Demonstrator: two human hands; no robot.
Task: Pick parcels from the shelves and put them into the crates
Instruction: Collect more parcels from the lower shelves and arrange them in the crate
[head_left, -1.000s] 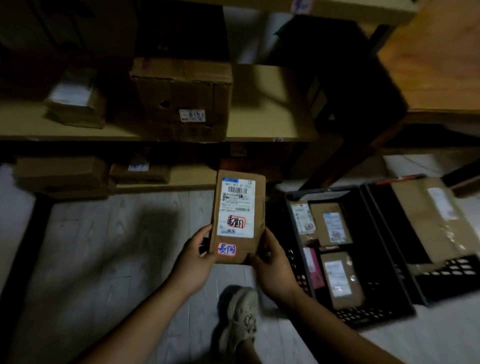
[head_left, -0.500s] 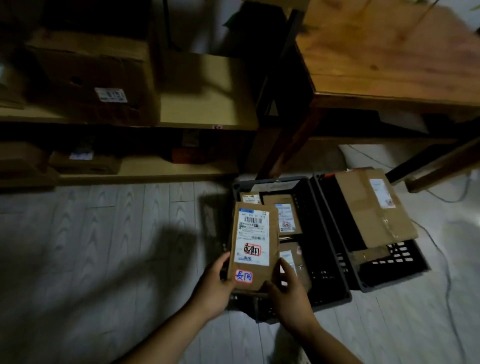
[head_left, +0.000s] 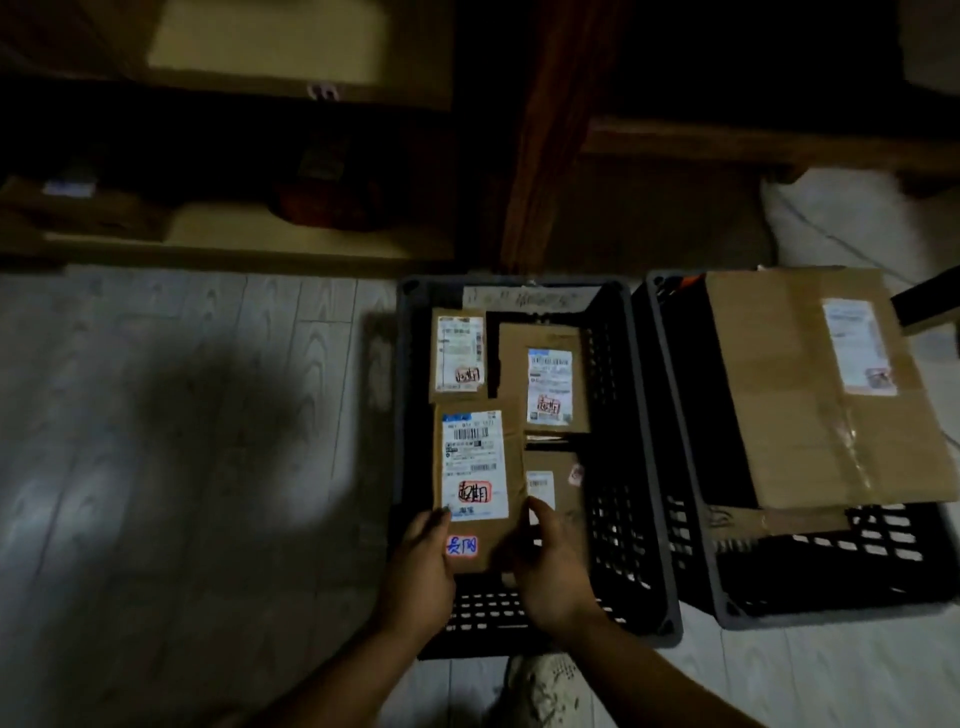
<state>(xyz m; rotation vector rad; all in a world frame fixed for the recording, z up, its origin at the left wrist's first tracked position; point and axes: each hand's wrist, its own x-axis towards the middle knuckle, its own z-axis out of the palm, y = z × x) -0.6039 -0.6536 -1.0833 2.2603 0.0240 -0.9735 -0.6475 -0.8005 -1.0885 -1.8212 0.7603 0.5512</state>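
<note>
Pale plank floor (head_left: 182, 467), dim light: the parcel arrives over the crate.
Left hand (head_left: 421, 566) and right hand (head_left: 553, 571) pinch the near end of the labelled parcel (head_left: 478, 467), fingers curled round its edges. A second ago it was up before the shelves (head_left: 260, 234); now it sits low in the left side of the black crate (head_left: 644, 467), beside other parcels (head_left: 550, 379), probably just short of release. Whether it rests on the bottom I cannot tell.
</note>
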